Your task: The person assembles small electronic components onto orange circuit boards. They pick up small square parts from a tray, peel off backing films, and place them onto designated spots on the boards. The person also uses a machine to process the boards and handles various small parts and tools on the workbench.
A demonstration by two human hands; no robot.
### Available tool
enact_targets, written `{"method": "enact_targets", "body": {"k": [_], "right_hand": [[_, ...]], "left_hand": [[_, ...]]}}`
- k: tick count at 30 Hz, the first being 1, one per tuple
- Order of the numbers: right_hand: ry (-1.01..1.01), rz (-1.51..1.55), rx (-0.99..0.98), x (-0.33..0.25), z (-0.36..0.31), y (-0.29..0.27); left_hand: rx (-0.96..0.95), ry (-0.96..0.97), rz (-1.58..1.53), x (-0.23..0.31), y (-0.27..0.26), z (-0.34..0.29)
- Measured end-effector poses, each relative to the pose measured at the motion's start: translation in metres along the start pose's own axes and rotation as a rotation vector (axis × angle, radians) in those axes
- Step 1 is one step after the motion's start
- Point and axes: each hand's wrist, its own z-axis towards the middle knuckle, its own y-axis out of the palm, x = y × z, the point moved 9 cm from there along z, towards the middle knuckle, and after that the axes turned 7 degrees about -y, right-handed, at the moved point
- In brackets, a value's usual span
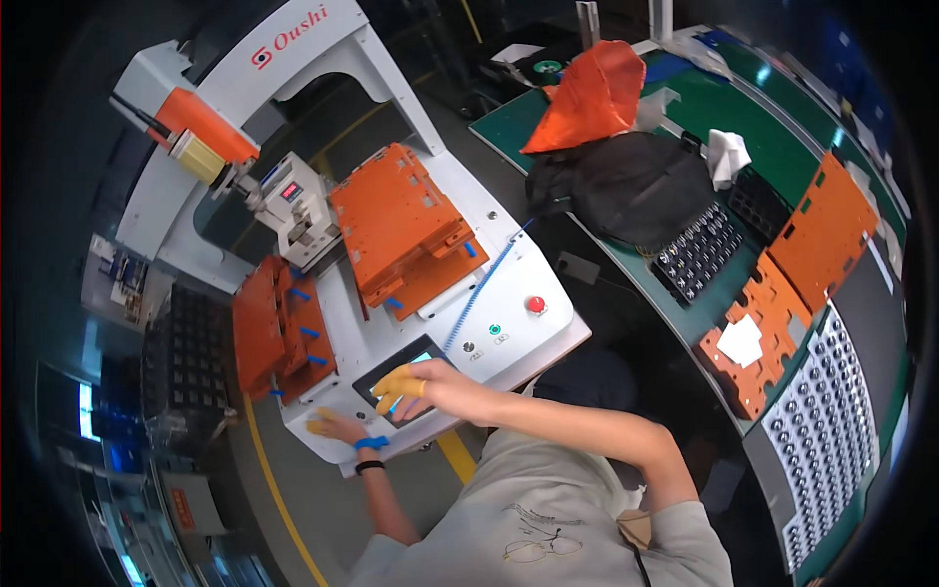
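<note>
My right hand (430,387), with yellow finger covers, hovers over a small lit touchscreen (370,382) at the front of a white desktop machine (533,264). Its fingers are stretched and loosely apart, with nothing seen in them. At the machine's front left corner is my left hand (342,428), also in yellow finger covers and slightly blurred. Its fingers reach out over the white panel; I cannot tell whether they press anything. A blue strap (372,443) and a black band circle that wrist. Two orange fixtures with blue pegs, one larger (391,215) and one at left (279,333), sit on the machine.
A red stop button (536,304) and green button (495,330) stand right of the screen. A coiled blue hose (479,293) crosses the panel. The green bench (626,269) at right carries a black bag (641,186), orange plates (827,235) and trays of dark parts (697,252).
</note>
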Motion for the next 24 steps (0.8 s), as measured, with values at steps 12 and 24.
{"method": "enact_targets", "body": {"k": [12,24], "right_hand": [[-0.688,-1.37,0.61,-0.125,-0.022,-0.058],[-0.247,-2.648,-0.06,-0.098,0.119,-0.082]], "left_hand": [[-0.179,0.049,-0.743,0.029,-0.071,-0.132],[-0.144,0.154,-0.745,0.018,-0.09,-0.118]]}}
